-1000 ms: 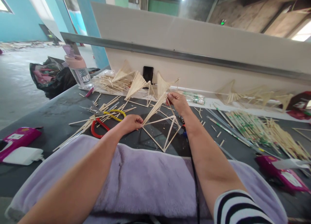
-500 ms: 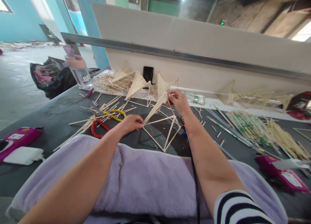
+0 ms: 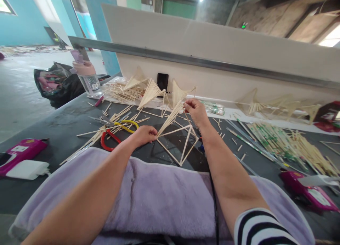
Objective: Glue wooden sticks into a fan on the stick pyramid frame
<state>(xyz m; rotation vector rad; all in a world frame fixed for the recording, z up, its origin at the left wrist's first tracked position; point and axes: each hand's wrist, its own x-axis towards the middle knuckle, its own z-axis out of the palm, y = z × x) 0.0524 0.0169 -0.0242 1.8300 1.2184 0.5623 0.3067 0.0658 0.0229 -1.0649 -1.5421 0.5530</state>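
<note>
A frame of thin bamboo sticks point(image 3: 183, 146) with a fan of sticks rising from it lies on the dark table point(image 3: 58, 131) in front of me. My left hand point(image 3: 143, 135) is closed, pinching the frame's near left corner where the fan starts. My right hand point(image 3: 195, 110) is closed in a pinch on the fan's upper end. Both forearms rest over a lilac fleece cloth point(image 3: 159, 195) along the table's front edge.
Red and yellow handled pliers point(image 3: 117, 131) lie among loose sticks at left. Finished stick fans point(image 3: 151, 91) stand by the white back panel. A pink-lidded bottle point(image 3: 86, 78) stands far left; stick piles point(image 3: 287, 142) and a pink device point(image 3: 308, 192) lie right, another pink device point(image 3: 20, 153) left.
Hardly anything has moved. Both hands keep their pinch on the stick frame; the view has shifted very slightly.
</note>
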